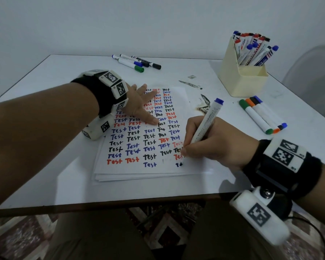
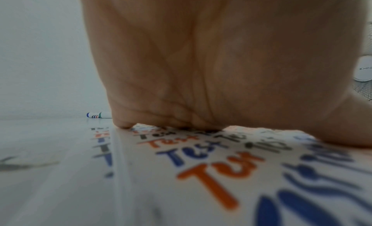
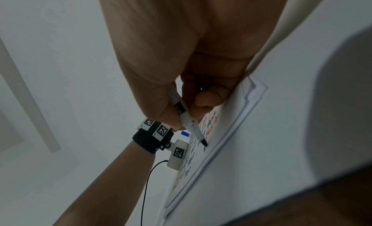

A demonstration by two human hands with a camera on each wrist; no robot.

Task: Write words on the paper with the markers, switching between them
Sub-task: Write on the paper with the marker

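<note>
- At the lower right corner of the paper (image 1: 139,169), my right hand (image 1: 212,145) has its fingers (image 3: 203,100) curled round a white marker (image 1: 204,124) with a blue end cap, pinching the barrel low down.
- From the right wrist view I see the marker's dark tip (image 3: 204,142) touching the sheet, at a fresh dark mark just below the last red word.
- I see the barrel slanting up and away from the tip, its blue cap pointing toward the far right of the bench (image 1: 64,184).
- My left hand (image 1: 139,107) lies flat on the upper left part of the paper, fingers (image 1: 148,91) straight and spread, grasping nothing; the left wrist view shows the palm pressing down on the writing.
- I read "Test" over and over on the sheet in columns of black, blue and red-orange ink; more sheets lie stacked beneath it.
- Just right of my writing hand, four markers (image 1: 261,115) lie side by side with green, orange, black and blue caps.
- Behind them I see a cream holder (image 1: 242,79) standing with many more markers upright in it.
- Near the far edge of the bench, another small group of loose markers (image 1: 137,61) lies well apart from the paper.
- I note dark smudges (image 1: 203,104) staining the bench between the paper and the holder.
</note>
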